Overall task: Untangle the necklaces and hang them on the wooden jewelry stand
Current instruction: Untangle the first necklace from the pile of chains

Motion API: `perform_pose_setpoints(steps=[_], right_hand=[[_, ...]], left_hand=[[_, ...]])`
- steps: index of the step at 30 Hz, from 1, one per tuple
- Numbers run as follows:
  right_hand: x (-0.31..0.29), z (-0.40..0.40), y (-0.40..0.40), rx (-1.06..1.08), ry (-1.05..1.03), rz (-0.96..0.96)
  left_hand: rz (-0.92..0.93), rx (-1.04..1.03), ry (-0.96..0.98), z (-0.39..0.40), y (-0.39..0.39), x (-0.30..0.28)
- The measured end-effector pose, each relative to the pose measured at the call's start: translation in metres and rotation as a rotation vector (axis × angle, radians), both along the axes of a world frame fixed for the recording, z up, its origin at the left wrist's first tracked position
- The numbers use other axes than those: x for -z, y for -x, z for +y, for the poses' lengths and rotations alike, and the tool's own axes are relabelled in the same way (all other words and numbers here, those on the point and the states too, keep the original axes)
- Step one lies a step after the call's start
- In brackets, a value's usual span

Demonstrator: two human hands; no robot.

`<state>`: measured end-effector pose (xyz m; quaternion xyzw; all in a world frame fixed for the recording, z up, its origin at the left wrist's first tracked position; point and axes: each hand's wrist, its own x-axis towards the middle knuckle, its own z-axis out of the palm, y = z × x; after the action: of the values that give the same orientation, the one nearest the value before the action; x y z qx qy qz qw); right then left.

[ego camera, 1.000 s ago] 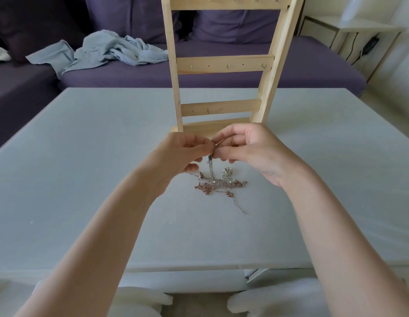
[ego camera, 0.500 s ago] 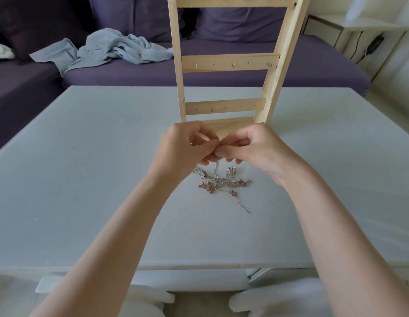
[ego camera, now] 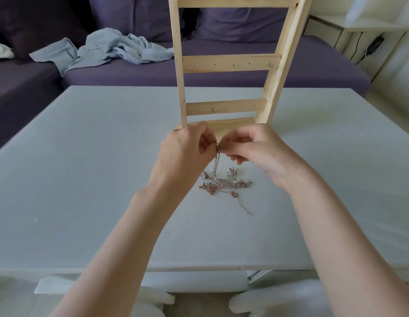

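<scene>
One chain is pinched between the left hand and right hand and has been lifted slightly higher above the tangle at the tabletop's middle; separation is beginning, the stand unused.

stand top cropped, necklaces indistinguishably tangled

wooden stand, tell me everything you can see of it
The stand is a pale, unfinished-looking wooden frame like a ladder: two side posts joined by flat crossbars, on a base board. Its top runs out of view. It stands upright on the table, past the hands and the necklaces. The crossbars carry small metal hooks and a row of tiny holes. No necklace hangs on any hook in view. The left hand overlaps the base's corner; whether it touches cannot be told.
</scene>
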<state>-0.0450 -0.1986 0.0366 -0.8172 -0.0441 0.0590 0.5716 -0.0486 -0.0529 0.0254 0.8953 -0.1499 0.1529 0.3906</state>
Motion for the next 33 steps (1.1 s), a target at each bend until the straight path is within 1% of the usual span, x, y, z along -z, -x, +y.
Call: perform_pose_setpoints(steps=[2, 5, 7, 9, 10, 13, 18, 23, 26, 30, 33], right_hand=[[-0.001, -0.001, 0.000, 0.027, -0.049, -0.008], [-0.002, -0.004, 0.000, 0.027, -0.101, -0.010], [-0.002, -0.003, 0.001, -0.005, -0.114, 0.018], [0.000, -0.002, 0.001, -0.028, -0.143, 0.060], [0.000, -0.002, 0.001, -0.024, -0.164, 0.077], [0.000, -0.002, 0.000, 0.005, -0.227, 0.105], [-0.001, -0.003, 0.001, 0.049, -0.229, 0.074], [-0.002, -0.004, 0.001, 0.076, -0.316, 0.118], [-0.004, -0.004, 0.000, 0.130, -0.434, 0.136], [-0.006, -0.009, -0.003, 0.210, -0.590, 0.134], [-0.006, -0.009, -0.003, 0.222, -0.627, 0.128]], left_hand=[[0.118, 0.016, 0.142, -0.001, -0.002, -0.001], [0.370, 0.072, 0.424, -0.006, -0.003, -0.003], [0.441, 0.077, 0.518, -0.009, -0.002, -0.002], [0.447, 0.077, 0.566, -0.010, -0.002, 0.000], [0.434, 0.078, 0.565, -0.010, -0.002, 0.000], [0.353, 0.073, 0.455, -0.011, -0.003, 0.001], [0.286, 0.139, 0.403, -0.011, -0.003, -0.002], [0.384, 0.161, 0.491, -0.010, -0.003, -0.003], [0.470, 0.181, 0.524, -0.010, -0.002, -0.004], [0.498, 0.162, 0.532, -0.008, -0.004, -0.005], [0.511, 0.155, 0.513, -0.006, -0.006, -0.004]])
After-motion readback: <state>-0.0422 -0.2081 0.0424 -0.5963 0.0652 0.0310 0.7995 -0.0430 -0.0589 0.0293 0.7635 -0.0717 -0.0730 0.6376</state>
